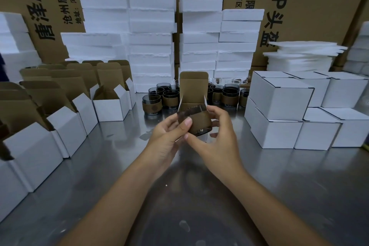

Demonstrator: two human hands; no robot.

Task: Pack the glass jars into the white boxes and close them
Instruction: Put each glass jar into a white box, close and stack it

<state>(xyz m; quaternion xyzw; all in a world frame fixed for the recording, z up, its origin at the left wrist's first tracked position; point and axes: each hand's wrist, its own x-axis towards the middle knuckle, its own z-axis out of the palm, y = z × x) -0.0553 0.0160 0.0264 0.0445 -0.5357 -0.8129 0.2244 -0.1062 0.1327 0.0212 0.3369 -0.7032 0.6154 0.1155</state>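
Both hands hold one glass jar (199,121) with a brown sleeve, tilted above the steel table at the centre. My left hand (169,132) grips its left side, thumb across the front. My right hand (215,128) curls round its right side and base. Just behind the jar stands an open white box (193,90) with its brown lid flap upright; the jar hides its lower part. Several more sleeved jars (157,98) cluster on the table behind and beside that box.
Rows of open white boxes (111,104) line the left side. Closed white boxes (279,102) are stacked at the right. White foam blocks (151,26) and foam sheets (301,54) pile up at the back against brown cartons. The steel table (279,175) spreads in front.
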